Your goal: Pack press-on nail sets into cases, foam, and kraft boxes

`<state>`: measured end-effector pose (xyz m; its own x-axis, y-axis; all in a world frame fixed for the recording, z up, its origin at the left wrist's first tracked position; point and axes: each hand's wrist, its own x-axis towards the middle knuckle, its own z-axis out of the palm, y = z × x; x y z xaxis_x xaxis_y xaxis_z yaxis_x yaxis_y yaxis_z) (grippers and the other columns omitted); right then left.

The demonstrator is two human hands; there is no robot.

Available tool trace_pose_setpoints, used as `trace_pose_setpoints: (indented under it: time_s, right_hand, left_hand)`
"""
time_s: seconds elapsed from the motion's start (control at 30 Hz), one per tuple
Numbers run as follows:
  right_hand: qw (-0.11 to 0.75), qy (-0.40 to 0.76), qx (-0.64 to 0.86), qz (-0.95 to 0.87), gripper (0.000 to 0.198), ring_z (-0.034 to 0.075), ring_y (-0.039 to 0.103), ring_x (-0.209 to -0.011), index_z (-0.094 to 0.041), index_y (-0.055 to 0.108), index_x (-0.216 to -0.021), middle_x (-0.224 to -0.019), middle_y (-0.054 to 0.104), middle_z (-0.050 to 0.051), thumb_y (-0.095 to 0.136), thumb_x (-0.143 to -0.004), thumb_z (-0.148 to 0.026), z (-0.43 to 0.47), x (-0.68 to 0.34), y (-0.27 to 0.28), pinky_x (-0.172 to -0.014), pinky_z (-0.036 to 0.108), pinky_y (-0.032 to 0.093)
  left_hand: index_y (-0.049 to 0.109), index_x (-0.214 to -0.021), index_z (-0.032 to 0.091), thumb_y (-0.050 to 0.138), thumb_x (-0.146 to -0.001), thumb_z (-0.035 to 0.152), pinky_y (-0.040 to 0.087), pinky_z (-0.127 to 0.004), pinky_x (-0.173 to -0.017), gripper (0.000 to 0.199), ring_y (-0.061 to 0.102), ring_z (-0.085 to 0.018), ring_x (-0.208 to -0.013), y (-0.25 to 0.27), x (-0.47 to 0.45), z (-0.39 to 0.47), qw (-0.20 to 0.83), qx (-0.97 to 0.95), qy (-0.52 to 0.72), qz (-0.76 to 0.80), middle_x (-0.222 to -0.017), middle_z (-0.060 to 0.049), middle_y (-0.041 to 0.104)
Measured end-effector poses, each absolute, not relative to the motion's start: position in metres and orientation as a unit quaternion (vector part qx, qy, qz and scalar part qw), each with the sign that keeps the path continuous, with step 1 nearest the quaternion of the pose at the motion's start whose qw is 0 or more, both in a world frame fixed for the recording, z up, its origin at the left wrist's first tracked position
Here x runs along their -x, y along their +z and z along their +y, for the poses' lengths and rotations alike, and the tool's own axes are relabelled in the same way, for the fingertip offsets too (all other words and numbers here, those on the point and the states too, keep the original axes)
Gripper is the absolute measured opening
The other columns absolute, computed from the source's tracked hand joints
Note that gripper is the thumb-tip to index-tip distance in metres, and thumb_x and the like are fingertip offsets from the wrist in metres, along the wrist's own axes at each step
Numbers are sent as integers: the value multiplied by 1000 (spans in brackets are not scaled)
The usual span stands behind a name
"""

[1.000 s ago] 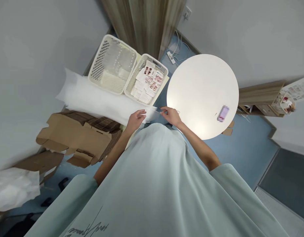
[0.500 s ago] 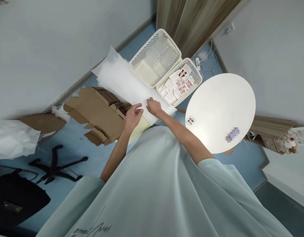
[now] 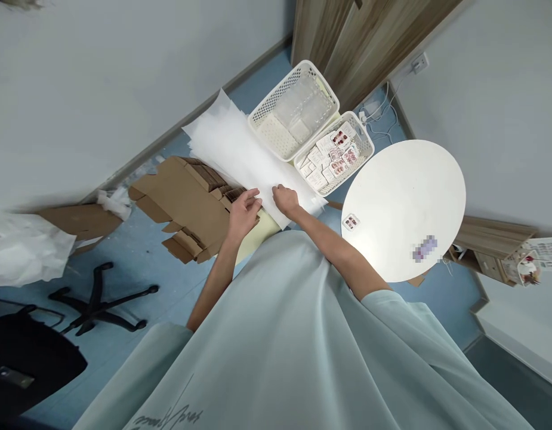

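Left hand (image 3: 244, 215), fingers apart, near stacked translucent white sheets (image 3: 233, 140); right hand (image 3: 285, 201) curled over them, its grip indeterminable. White perforated plastic basket (image 3: 349, 170) of white printed cards (image 3: 317, 157) at its two o'clock

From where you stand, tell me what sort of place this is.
Probably a packing or storage room: stacked white sheets, folded brown cardboard and a white basket of small cards sit close together.
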<state>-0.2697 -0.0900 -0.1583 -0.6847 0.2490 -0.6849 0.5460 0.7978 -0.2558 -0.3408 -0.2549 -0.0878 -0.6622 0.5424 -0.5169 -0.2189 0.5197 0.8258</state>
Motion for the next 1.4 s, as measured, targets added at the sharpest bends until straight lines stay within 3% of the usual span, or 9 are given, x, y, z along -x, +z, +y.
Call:
trace_pose_setpoints:
  time_s: [0.17,0.33,0.43,0.6,0.77,1.17,1.4]
  right_hand:
    - [245,-262,-256,898,30,30,73,-111,-20,70,-129,-136,71,15,44,-119,-30,-85,250,-110,-88,37,55]
    - [88,-308,-312,894,23,25,72,-107,-22,73,-116,-120,76,8,52,-116,-31,-64,209,-45,-84,31,50]
    - [-6,-317,-347,883,21,20,71,-93,-22,74,-111,-113,76,6,57,-114,-33,-48,171,-9,-82,30,50]
    - [-153,-285,-412,852,28,17,69,-83,-24,72,-101,-102,75,5,56,-116,-42,-31,93,37,-75,30,53]
    - [-250,-232,-478,809,35,18,68,-78,-25,71,-97,-96,75,5,55,-117,-49,-27,9,59,-65,31,54]
    - [-327,-84,-555,760,26,20,72,-81,-27,73,-97,-92,77,6,58,-117,-37,-18,-200,26,-69,33,56]
    - [-299,-62,-586,750,23,21,72,-86,-27,75,-99,-93,77,6,59,-115,-31,-20,-282,-14,-74,33,54]
  left_hand:
    - [72,-142,24,71,-100,52,57,-48,-123,50,68,-34,-143,-99,340,-250,373,-106,473,791,-151,-15,72]
    - [57,-161,27,76,-100,63,48,-47,-130,73,48,-36,-164,-105,327,-227,328,-67,474,815,-175,-17,50]
    - [49,-166,29,72,-104,65,48,-48,-129,76,49,-36,-163,-97,311,-203,361,-76,498,785,-180,-18,42]
    - [43,-170,37,65,-107,69,50,-48,-127,74,51,-34,-162,-76,274,-150,384,-198,520,736,-181,-14,42]
    - [43,-171,37,68,-104,75,42,-53,-135,81,44,-39,-167,-58,219,-86,400,-305,541,674,-180,-14,43]
    - [41,-173,38,72,-101,75,45,-54,-133,87,37,-41,-170,-60,10,40,435,-456,495,598,-184,-12,35]
    - [47,-170,35,74,-103,68,43,-53,-135,80,37,-39,-170,-60,-82,77,408,-513,482,581,-179,-12,42]
